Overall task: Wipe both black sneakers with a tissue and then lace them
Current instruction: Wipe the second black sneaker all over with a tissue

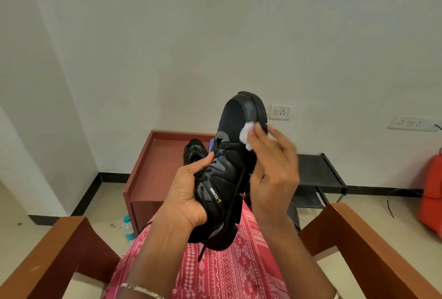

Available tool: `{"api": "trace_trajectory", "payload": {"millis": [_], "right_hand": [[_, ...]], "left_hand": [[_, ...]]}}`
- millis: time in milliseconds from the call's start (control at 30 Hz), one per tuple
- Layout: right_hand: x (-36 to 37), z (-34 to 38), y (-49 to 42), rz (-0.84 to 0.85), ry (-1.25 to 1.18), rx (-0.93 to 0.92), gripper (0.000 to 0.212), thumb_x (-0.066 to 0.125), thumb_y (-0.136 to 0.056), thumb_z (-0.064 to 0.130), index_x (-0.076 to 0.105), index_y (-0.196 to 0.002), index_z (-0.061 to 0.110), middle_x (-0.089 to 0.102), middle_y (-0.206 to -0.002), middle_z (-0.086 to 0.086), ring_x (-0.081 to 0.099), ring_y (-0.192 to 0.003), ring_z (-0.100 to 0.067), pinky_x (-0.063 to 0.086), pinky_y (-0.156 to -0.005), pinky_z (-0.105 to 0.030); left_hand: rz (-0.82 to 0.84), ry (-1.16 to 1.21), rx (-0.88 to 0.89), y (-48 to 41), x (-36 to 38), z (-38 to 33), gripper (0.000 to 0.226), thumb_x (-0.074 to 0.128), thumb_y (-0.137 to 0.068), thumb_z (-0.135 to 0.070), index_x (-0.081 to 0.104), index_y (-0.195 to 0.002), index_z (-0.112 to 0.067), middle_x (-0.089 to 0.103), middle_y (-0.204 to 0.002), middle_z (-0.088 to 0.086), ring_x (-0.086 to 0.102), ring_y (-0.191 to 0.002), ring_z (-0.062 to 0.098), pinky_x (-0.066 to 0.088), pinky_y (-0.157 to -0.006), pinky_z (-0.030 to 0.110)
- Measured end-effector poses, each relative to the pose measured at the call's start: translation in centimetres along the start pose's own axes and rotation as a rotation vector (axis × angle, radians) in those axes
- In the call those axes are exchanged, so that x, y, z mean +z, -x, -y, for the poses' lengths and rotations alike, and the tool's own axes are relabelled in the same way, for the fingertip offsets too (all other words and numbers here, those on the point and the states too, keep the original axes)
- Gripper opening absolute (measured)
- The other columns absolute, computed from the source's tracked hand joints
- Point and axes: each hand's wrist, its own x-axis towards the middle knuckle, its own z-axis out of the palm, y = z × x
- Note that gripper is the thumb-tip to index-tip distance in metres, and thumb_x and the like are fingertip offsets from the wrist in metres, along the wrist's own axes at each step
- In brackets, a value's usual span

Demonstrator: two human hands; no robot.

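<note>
A black sneaker (230,155) is held up over my lap, toe pointing away and upward, its loose lace hanging down toward my knees. My left hand (189,193) grips it around the tongue and laces near the heel end. My right hand (272,167) presses a crumpled white tissue (247,135) against the right side of the toe area; the fingers are blurred. The second black sneaker (195,152) lies on the red-brown low table (155,155) behind, partly hidden by the held shoe.
Wooden chair arms (59,251) flank my lap on both sides. A plastic water bottle (126,228) stands on the floor at the left of the table. A black metal rack (318,179) sits against the wall at right, and an orange object (433,193) at far right.
</note>
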Motion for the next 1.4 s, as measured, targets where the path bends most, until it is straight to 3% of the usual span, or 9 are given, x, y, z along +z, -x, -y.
{"api": "trace_trajectory", "payload": {"millis": [133, 267, 400, 600, 767, 900, 1033, 1233, 1400], "right_hand": [[0.4, 0.2, -2.8, -0.083, 0.023, 0.077, 0.028, 0.057, -0.093, 0.003, 0.073, -0.116, 0.006, 0.071, -0.112, -0.009, 0.052, -0.107, -0.022, 0.043, -0.095, -0.013], [0.2, 1.7, 0.7, -0.011, -0.028, 0.083, 0.028, 0.057, -0.092, 0.001, 0.072, -0.116, 0.005, 0.067, -0.112, -0.01, 0.057, -0.107, -0.019, 0.046, -0.096, -0.016], [-0.1, 2.1, 2.7, 0.025, -0.052, 0.033, 0.026, 0.058, -0.093, 0.002, 0.072, -0.115, 0.002, 0.069, -0.109, -0.011, 0.059, -0.105, -0.019, 0.05, -0.095, -0.022], [0.4, 0.4, -3.1, -0.015, -0.005, 0.101, 0.03, 0.054, -0.092, 0.007, 0.072, -0.116, 0.007, 0.07, -0.11, -0.007, 0.06, -0.105, -0.017, 0.047, -0.095, -0.014], [0.0, 1.5, -0.2, 0.036, 0.008, 0.087, 0.033, 0.057, -0.09, 0.001, 0.069, -0.121, 0.005, 0.071, -0.107, -0.008, 0.058, -0.101, -0.013, 0.045, -0.094, -0.011], [-0.4, 1.8, 1.9, 0.068, 0.019, 0.054, 0.03, 0.054, -0.092, 0.006, 0.072, -0.115, 0.002, 0.071, -0.107, -0.01, 0.061, -0.103, -0.018, 0.045, -0.098, -0.013], [0.3, 0.3, -1.9, 0.035, 0.047, 0.064, 0.024, 0.06, -0.09, 0.002, 0.073, -0.11, 0.006, 0.071, -0.1, -0.008, 0.059, -0.097, -0.018, 0.04, -0.09, -0.006], [0.5, 0.9, -2.1, -0.009, 0.033, 0.089, 0.03, 0.055, -0.093, 0.005, 0.07, -0.119, 0.007, 0.069, -0.104, -0.007, 0.053, -0.1, -0.013, 0.042, -0.088, -0.01], [-0.4, 1.5, 2.8, 0.088, 0.048, 0.064, 0.036, 0.071, -0.084, -0.007, 0.07, -0.118, 0.003, 0.07, -0.105, -0.01, 0.058, -0.099, -0.014, 0.043, -0.093, -0.009]], "left_hand": [[-0.015, -0.024, 0.021, 0.1, 0.3, 0.1, 0.021, 0.066, -0.09, -0.018, 0.08, -0.086, -0.003, 0.075, -0.091, 0.013, 0.073, -0.075, 0.029, 0.06, -0.082, 0.04], [-0.018, -0.019, 0.01, 0.3, 0.3, -0.3, 0.026, 0.066, -0.09, -0.02, 0.078, -0.102, 0.0, 0.074, -0.103, 0.018, 0.073, -0.086, 0.033, 0.057, -0.089, 0.043], [-0.037, -0.011, 0.011, 0.3, 0.1, -0.5, 0.028, 0.066, -0.091, -0.022, 0.078, -0.101, 0.002, 0.074, -0.106, 0.02, 0.073, -0.087, 0.034, 0.058, -0.088, 0.042], [-0.068, -0.036, 0.041, 0.3, 0.2, -0.3, 0.017, 0.068, -0.087, -0.015, 0.078, -0.092, -0.002, 0.074, -0.094, 0.014, 0.072, -0.08, 0.03, 0.055, -0.089, 0.042], [-0.065, -0.042, 0.038, 0.4, 0.0, -0.6, 0.022, 0.069, -0.088, -0.019, 0.078, -0.097, -0.001, 0.074, -0.099, 0.016, 0.071, -0.085, 0.032, 0.051, -0.096, 0.043], [-0.083, -0.058, 0.048, 0.5, -0.1, -0.7, 0.024, 0.066, -0.09, -0.021, 0.079, -0.093, -0.001, 0.075, -0.097, 0.017, 0.072, -0.081, 0.032, 0.054, -0.091, 0.042], [-0.093, -0.071, 0.081, 0.5, 0.0, -0.7, 0.018, 0.067, -0.088, -0.016, 0.076, -0.096, -0.003, 0.075, -0.091, 0.014, 0.072, -0.074, 0.03, 0.06, -0.077, 0.039], [-0.094, -0.098, 0.1, 0.7, 0.0, -0.8, 0.017, 0.067, -0.086, -0.016, 0.076, -0.095, -0.005, 0.075, -0.089, 0.013, 0.072, -0.073, 0.029, 0.057, -0.081, 0.039], [-0.102, -0.1, 0.089, 0.6, -0.3, -1.0, 0.022, 0.067, -0.087, -0.019, 0.079, -0.094, -0.002, 0.075, -0.098, 0.017, 0.073, -0.081, 0.033, 0.056, -0.086, 0.043]]}}
